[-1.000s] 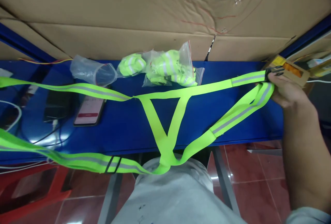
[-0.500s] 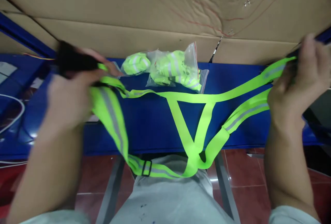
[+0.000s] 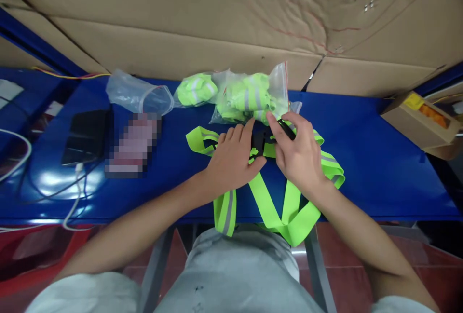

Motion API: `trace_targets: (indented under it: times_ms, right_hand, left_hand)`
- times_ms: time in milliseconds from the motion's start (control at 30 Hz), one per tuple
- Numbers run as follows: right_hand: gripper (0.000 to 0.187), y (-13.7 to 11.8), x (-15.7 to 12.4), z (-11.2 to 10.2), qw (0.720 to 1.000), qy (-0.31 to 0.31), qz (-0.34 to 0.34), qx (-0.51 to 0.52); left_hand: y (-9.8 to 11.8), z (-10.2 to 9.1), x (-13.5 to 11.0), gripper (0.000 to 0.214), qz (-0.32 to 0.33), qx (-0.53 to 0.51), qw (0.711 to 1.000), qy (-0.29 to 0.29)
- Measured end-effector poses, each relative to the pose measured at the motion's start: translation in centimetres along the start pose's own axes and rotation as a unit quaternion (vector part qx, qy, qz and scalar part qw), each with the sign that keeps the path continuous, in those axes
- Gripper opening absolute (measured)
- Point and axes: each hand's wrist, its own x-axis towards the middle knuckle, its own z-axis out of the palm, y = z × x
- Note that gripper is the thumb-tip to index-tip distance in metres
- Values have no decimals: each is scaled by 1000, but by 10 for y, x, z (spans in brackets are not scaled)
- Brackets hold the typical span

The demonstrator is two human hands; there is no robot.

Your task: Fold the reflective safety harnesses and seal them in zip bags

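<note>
A neon-green reflective strap harness (image 3: pixel 275 202) lies bunched on the blue table (image 3: pixel 379 173) and hangs over its front edge onto my lap. Both hands meet at the harness's black buckle (image 3: pixel 261 138) in the middle of the table. My left hand (image 3: pixel 233 158) grips the strap end and one buckle half from the left, fingers curled. My right hand (image 3: pixel 298 151) pinches the other buckle half from the right. The two halves touch; whether they are latched is hidden by my fingers.
Behind the hands lies a clear bag of folded green harnesses (image 3: pixel 249 96), a loose folded one (image 3: pixel 195 89) and an empty plastic bag (image 3: pixel 137 97). A dark phone (image 3: pixel 85 134) with a white cable and a second phone (image 3: pixel 133 144) lie left. A cardboard box (image 3: pixel 419 117) sits right.
My hands, spread wide with the strap ends held out, have come together at the table's middle. The harness has slackened and bunched, and the buckle halves now meet.
</note>
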Motion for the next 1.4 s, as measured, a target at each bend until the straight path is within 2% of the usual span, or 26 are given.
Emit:
trace_targets:
  times_ms: [233,433,567,667,733,833,867,967,1033,1067,1133,1200,1300,1333,1400]
  right_hand:
    - [61,-10,-4,11,999,-23,11,-29]
    - [73,-19,-8,15,998,-29,14,-61]
    - [76,-27,-9,19,997,-75,17,8]
    - [77,-24,-8,20,987,-99,-39,122]
    - [79,-14,-5,17,966,-101,-73,227]
    - [95,8,8,4,930,-104,-67,345]
    - [91,15,16,-3,920,-111,-61,371]
    - [59,28,43,-33,888,-143,-55,434]
    - [49,30,61,-58,878,-152,-52,451]
    - [45,29,69,-71,876,-151,-47,456]
    - [32,24,81,-93,868,-137,-16,477]
    - [21,19,90,-107,828,-116,45,546]
    - [26,10,101,-112,716,-93,140,678]
    - [31,7,103,-111,688,-94,160,701]
    - [42,4,107,-107,664,-90,186,719]
  left_hand:
    - [-4,4,0,88,-35,11,999,-6]
    - [-4,8,-3,94,-31,-7,999,30]
    - [-4,10,-6,88,1,-41,998,44]
    - [-8,9,-7,76,29,-60,997,37]
    - [-14,3,-6,79,35,-91,994,41]
    - [-21,-18,-2,93,79,-160,983,42]
    - [-21,-28,0,97,100,-179,978,37]
    - [-11,-68,5,104,138,-188,972,35]
    - [-2,-98,7,107,149,-190,970,42]
    - [2,-112,8,109,158,-208,965,35]
    - [8,-135,8,112,182,-287,940,-18]
    - [11,-146,8,108,204,-417,884,-64]
    - [13,-143,12,78,199,-578,790,-50]
    - [13,-138,15,68,193,-602,775,-31]
    - [16,-126,20,63,191,-596,780,5]
